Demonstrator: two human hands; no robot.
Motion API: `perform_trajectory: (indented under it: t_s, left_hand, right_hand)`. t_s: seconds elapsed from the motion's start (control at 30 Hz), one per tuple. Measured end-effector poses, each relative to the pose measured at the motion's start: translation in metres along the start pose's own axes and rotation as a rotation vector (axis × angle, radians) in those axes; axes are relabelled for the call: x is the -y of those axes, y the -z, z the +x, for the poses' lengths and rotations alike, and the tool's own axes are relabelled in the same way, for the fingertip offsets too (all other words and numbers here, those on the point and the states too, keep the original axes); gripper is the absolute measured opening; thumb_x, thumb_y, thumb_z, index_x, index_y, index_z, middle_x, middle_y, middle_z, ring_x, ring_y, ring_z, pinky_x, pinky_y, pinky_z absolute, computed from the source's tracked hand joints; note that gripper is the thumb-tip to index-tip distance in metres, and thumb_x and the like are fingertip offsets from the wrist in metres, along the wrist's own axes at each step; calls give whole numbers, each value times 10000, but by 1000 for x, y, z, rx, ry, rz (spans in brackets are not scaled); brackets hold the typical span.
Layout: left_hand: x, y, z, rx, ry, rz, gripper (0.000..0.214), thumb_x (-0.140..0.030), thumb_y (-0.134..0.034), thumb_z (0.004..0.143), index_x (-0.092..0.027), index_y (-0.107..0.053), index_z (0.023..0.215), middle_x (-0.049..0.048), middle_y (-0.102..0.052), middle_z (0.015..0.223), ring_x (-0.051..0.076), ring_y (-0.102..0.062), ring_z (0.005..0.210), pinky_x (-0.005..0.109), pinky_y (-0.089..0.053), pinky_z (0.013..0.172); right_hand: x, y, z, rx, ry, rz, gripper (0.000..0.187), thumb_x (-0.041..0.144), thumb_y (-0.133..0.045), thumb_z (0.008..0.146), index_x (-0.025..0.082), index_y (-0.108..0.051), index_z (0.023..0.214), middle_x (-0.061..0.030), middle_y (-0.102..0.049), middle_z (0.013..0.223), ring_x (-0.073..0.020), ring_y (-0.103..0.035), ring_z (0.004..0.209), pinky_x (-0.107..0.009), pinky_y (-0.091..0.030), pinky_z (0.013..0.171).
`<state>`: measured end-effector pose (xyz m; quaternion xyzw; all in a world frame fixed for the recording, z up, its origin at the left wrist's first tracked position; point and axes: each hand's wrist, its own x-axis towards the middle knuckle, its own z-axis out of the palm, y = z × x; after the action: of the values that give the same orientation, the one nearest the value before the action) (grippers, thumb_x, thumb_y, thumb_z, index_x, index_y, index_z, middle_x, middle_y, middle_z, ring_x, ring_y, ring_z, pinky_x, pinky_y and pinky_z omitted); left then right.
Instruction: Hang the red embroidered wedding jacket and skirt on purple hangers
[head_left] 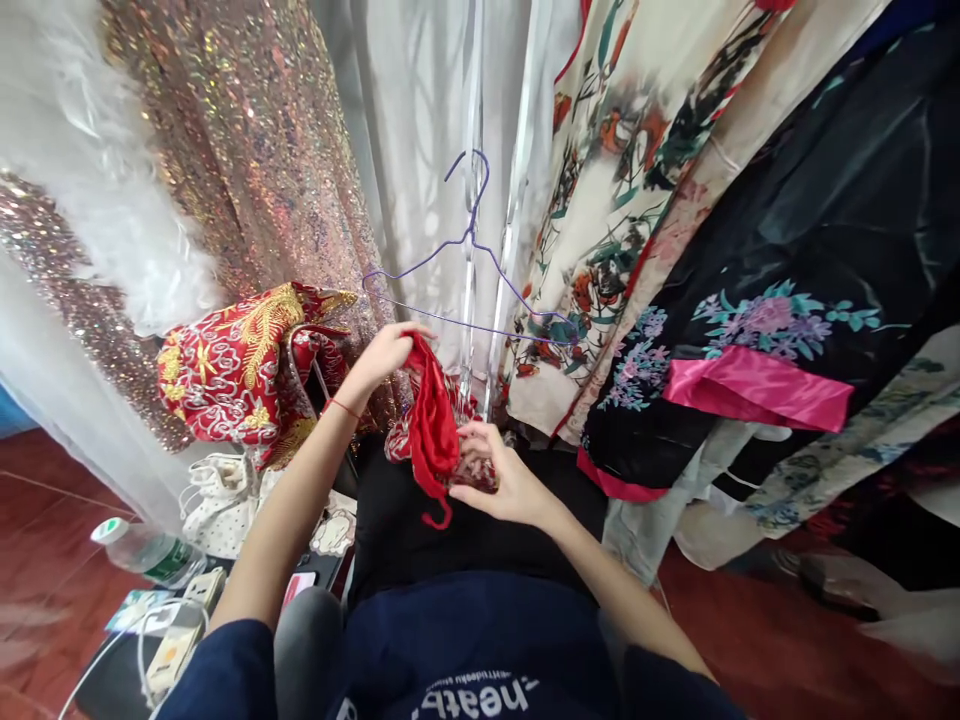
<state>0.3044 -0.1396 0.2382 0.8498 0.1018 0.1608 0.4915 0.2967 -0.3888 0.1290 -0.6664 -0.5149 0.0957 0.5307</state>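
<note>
Well out to the left of your left hand, and nearer your body, you have one clear bottle (pixel 150 555); the print on its green label is too small to read. Between it and your forearm lie two cream power strips (pixel 169 662), a white cable (pixel 142 650) looping over them, and one dotted white pouch (pixel 219 510). Just left of your left wrist, one red-and-gold garment (pixel 240 350) sits bunched, with sequined cloth (pixel 247 130) hanging behind it. Your left hand (pixel 386 358) is closed, fingers pinching the upper end of the red cloth (pixel 433 420), which droops between your two hands. Beyond both hands, in front of the white drapes (pixel 416 90), is one purple hanger (pixel 472 235) (thin wire, hook uppermost). Nearer you than the hands, white letters (pixel 480 702) on your navy shirt (pixel 420 625) partly read "heat". Your right hand (pixel 502 480) is half open, thumb and fingers curved apart beside the cloth's lower end; its fingertips seem to touch fabric, but you can't tell whether they grip. Farther right of it, one floral garment (pixel 592 200) and one black garment (pixel 810 210) with a pink band (pixel 757 388) crowd that side.
</note>
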Motion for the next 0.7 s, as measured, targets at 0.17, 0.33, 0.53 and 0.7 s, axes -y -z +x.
perform_trajectory:
  t_s: [0.17,0.33,0.53,0.7]
  left_hand:
    - [-35,31,3,-227,31,-364,313,-90,-424,530,-158,-624,761,4,-607,573,126,-587,469,257,-530,545]
    - [-53,40,6,-387,-32,-533,237,-60,-419,548,-184,-553,699,-35,-543,526,76,-511,422,171,-443,488]
    - [-52,94,0,-586,-157,-386,145,-92,-438,580,-195,-539,596,1,-542,506,110,-518,460,201,-451,480]
    - [-34,134,-19,-636,-247,-282,158,-98,-424,562,-197,-546,548,34,-553,524,138,-561,526,255,-506,570]
  right_hand:
    - [-20,-22,43,-255,73,-398,1174,633,-796,657,161,-169,1530,-255,-387,1531,-385,-410,1430,-602,-343,1155]
    - [-39,-87,89,-362,112,-593,1338,648,-742,695,90,92,1581,-321,-125,1635,-408,-156,1545,-618,-273,1171]
    - [-72,-101,147,-429,110,-848,1004,219,-638,766,13,-92,1583,-324,-195,1626,-360,-169,1549,-525,-282,1162]
    - [-68,-70,215,-336,-18,-812,570,164,-395,912,50,-414,1471,-242,-631,1315,-295,-602,1203,-406,-458,981]
